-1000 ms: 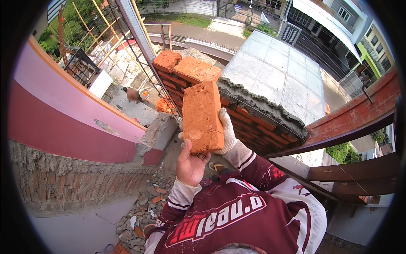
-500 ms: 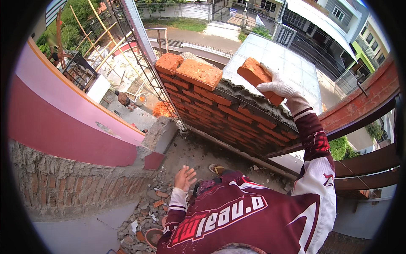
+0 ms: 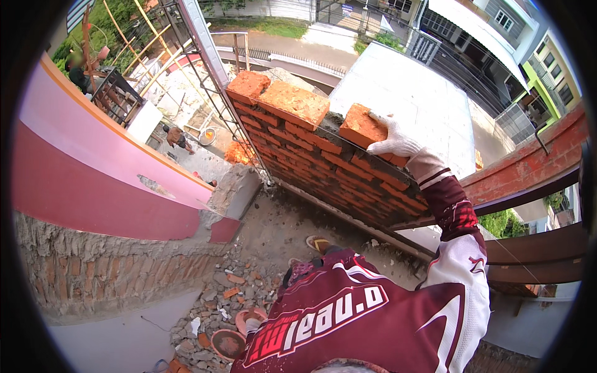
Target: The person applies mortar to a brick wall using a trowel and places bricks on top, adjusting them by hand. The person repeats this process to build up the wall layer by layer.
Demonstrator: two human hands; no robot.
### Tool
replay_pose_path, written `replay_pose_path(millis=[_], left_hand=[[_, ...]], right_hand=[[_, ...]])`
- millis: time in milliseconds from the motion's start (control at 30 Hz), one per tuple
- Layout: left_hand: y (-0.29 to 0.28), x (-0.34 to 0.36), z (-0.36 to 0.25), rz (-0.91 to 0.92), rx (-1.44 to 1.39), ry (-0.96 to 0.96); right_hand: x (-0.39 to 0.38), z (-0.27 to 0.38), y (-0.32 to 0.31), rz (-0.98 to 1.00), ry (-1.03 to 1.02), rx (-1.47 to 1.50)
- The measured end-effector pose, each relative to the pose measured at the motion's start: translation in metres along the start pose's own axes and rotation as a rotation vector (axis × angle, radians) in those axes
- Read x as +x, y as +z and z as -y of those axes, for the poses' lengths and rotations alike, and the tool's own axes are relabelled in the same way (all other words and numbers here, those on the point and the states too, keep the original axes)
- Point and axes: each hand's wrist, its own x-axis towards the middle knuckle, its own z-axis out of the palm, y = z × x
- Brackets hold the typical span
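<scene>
My right hand [image 3: 398,140], in a white knit glove, grips an orange brick [image 3: 362,126] from its far right end. The brick lies on the top course of the brick wall [image 3: 323,161], over the grey mortar, with a gap between it and the laid brick [image 3: 295,103] to its left. A shorter brick [image 3: 249,86] sits at the wall's left end, beside the steel rebar column. My left hand is out of sight; its arm is hidden down by my body, near the buckets.
Broken rubble [image 3: 224,286] covers the floor at lower left, with a round bucket [image 3: 228,344] on it. A plastered pink wall [image 3: 106,180] runs along the left. Beyond the brick wall lies a pale flat roof [image 3: 404,93]. Two people are at work at far left, one below [image 3: 178,138].
My right hand has lowered the brick from above the wall onto its top, moving slightly left. My left hand, open over the floor before, has dropped out of view.
</scene>
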Motion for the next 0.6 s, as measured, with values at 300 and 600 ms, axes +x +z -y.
replay_pose_path(millis=[300, 600], left_hand=[[0.042, 0.001, -0.042, 0.154, -0.009, 0.171], [0.075, 0.004, -0.074, 0.238, 0.283, 0.167]], right_hand=[[0.015, 0.0, 0.033, -0.027, -0.048, -0.128], [0.015, 0.018, 0.021, 0.098, 0.004, -0.141]])
